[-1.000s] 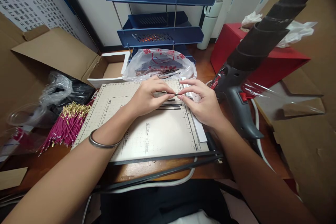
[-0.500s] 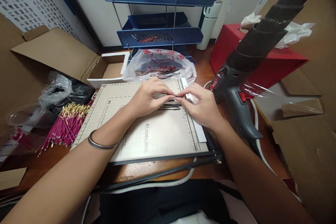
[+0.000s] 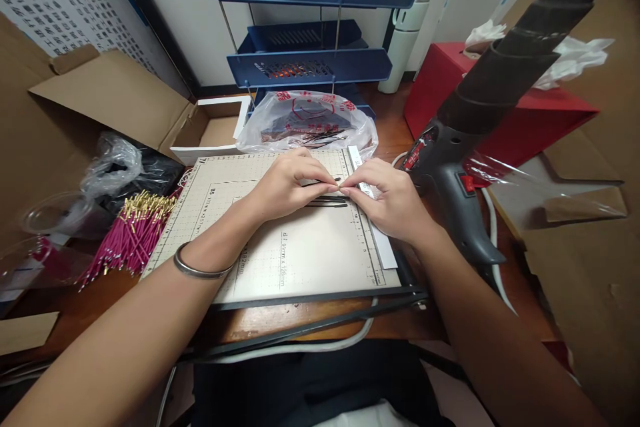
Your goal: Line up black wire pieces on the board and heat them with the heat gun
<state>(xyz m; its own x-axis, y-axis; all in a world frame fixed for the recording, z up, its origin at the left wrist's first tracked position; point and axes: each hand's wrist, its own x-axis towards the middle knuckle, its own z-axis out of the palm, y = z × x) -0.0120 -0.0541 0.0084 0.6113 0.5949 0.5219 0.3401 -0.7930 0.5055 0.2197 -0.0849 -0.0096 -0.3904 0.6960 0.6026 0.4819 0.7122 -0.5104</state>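
Black strand [image 3: 311, 182] pinched by left hand [image 3: 294, 185], long axis sideways, right end toward right hand [image 3: 393, 199], fingertips narrowed, hold unclear.

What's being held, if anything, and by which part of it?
A thin black strand, pinched by the left hand between thumb and fingers, apparently near one end. The right hand meets it there; its own hold can't be told.
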